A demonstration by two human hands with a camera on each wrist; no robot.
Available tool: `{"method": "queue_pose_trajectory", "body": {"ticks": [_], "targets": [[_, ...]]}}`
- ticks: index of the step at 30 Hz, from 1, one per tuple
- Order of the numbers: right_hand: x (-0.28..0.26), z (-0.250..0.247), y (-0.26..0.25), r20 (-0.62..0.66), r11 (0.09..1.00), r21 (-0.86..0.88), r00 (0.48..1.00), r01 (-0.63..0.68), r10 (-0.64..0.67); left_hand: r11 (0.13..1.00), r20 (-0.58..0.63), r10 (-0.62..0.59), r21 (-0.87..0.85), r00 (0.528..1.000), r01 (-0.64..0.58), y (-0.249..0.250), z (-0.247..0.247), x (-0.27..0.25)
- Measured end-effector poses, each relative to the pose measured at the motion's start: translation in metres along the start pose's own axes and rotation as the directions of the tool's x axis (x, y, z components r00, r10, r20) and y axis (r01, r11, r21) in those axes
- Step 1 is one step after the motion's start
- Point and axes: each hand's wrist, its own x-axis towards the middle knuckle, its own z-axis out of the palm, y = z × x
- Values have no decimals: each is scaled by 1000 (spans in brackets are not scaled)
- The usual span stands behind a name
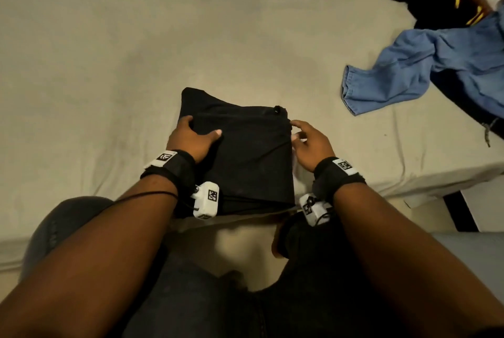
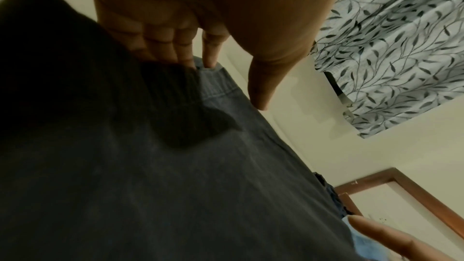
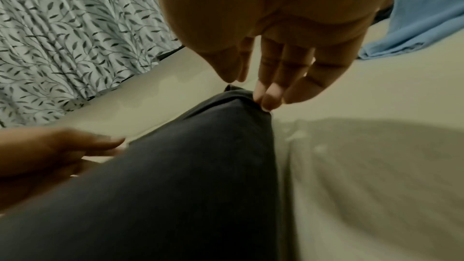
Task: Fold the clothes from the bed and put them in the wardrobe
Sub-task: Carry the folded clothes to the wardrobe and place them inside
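Note:
A folded black garment (image 1: pixel 251 155) lies on the bed (image 1: pixel 109 65) near its front edge, right in front of me. My left hand (image 1: pixel 201 127) rests on its left side, thumb laid across the top and fingers (image 2: pixel 175 47) reaching to the far-left fold, where their tips are hidden by cloth. My right hand (image 1: pixel 296 130) sits at the right far corner with straight fingers (image 3: pixel 273 78), the fingertips touching the cloth's edge. The garment (image 2: pixel 175 186) fills both wrist views (image 3: pixel 175 186). No wardrobe is in view.
A crumpled light-blue garment (image 1: pixel 436 65) and a black one with yellow marks (image 1: pixel 436 2) lie at the bed's right end. A leaf-print curtain (image 3: pixel 62 37) hangs beyond the bed. My knees in dark jeans (image 1: pixel 68 228) press against the bed's front edge.

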Motion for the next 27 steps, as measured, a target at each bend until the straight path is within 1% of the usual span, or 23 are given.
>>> {"method": "queue_pose_trajectory", "body": {"ticks": [2,3,5,8,9,11,13,14,16,17,20,21,24,25,26,27], "targets": [[14,-8,9,-25,999,-49,1000,8,-9,999,-40,-4,37,999,6,-3,-2,5],[20,-9,12,-12,999,-46,1000,-5,4,998,-56,4,62,998,-1,-5,-2,9],[29,-6,18,68,999,-39,998,4,-2,995,-81,34,96,996,-26,-9,-3,15],[39,2,18,197,988,-138,979,72,-44,990,-142,78,125,987,-60,-12,-12,22],[44,3,19,206,984,-163,978,72,-37,987,-170,83,151,982,-57,-16,-16,26],[53,0,21,150,984,-174,989,44,-18,980,-193,75,195,978,-37,-22,-24,29],[58,-2,22,86,994,-106,996,33,-24,975,-170,57,220,984,-18,-26,-27,30],[59,-1,21,80,996,-78,996,52,-45,975,-170,55,223,984,-15,-25,-27,28],[61,6,18,91,995,-53,993,82,-77,985,-198,45,172,979,-10,-19,-25,22],[64,9,15,77,995,-53,994,86,-81,990,-199,50,137,979,-23,-15,-24,19],[75,13,12,19,995,-73,998,62,-61,980,-116,147,150,982,-129,-14,-22,13],[78,13,11,14,995,-86,999,53,-52,976,-115,169,157,979,-150,-16,-22,12],[82,15,9,9,996,-87,1000,16,-16,976,-128,163,166,978,-141,-19,-25,14],[81,17,8,5,997,-80,1000,5,-4,961,-127,187,231,974,-154,-20,-26,15],[81,18,8,0,997,-71,1000,-6,6,925,-132,250,325,959,-196,-18,-27,14],[80,20,8,-4,998,-68,1000,-11,10,874,-141,350,404,926,-269,-15,-27,10]]}}
